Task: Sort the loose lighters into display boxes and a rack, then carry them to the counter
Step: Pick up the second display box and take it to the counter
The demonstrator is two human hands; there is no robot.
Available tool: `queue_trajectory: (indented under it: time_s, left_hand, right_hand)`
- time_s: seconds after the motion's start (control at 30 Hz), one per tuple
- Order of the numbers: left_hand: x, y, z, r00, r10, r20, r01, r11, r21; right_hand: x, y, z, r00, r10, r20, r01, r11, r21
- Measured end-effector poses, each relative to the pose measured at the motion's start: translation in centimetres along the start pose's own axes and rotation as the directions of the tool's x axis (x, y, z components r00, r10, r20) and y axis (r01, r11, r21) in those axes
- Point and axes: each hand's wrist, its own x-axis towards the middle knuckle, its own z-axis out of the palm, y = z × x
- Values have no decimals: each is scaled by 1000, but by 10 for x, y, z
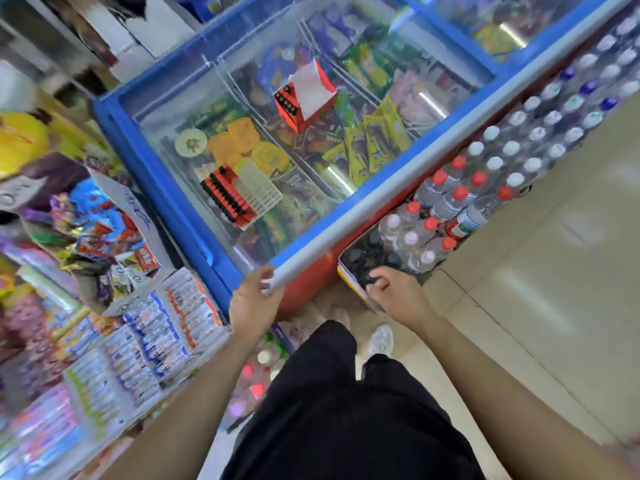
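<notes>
On the glass lid of a blue chest freezer (166,188) lies a white rack (258,194) with a row of red and black lighters (223,195) along its left side. Farther back on the lid stands a red display box (306,97) with its white flap up and dark lighter tops showing. My left hand (254,303) hangs at the freezer's near corner, fingers loosely bent by the grey rail, holding nothing. My right hand (394,289) hovers over the dark bottles below the freezer, fingers loosely curled and empty.
Packs of bottled water (491,174) with red and white caps line the freezer's front on the floor. Shelves of snack packets (104,237) and boxed goods (166,323) crowd the left. Pale tiled floor (554,289) opens to the right.
</notes>
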Motion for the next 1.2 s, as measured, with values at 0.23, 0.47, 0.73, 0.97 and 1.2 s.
queue_trajectory:
  time_s: [0.23,0.47,0.73,0.97,1.2]
  left_hand:
    - [113,19,-52,964,-44,-261,11,992,-128]
    - [199,24,-59,984,-178,-32,150,904,-399]
    - [208,26,-53,977,-181,-116,159,972,-171]
    - [207,29,-54,969,-211,-126,184,963,-198]
    - [214,30,-67,983,-175,-59,163,972,-168]
  right_hand:
    - [77,-93,-5,965,-257,45,256,966,31]
    - [150,-174,-17,951,-307,21,308,951,-27]
    - [279,-259,-67,947,-228,-228,196,968,-156]
    - [333,-300,-41,951,-191,-242,148,971,-186]
    - [321,-283,-21,929,-336,-152,293,923,-251]
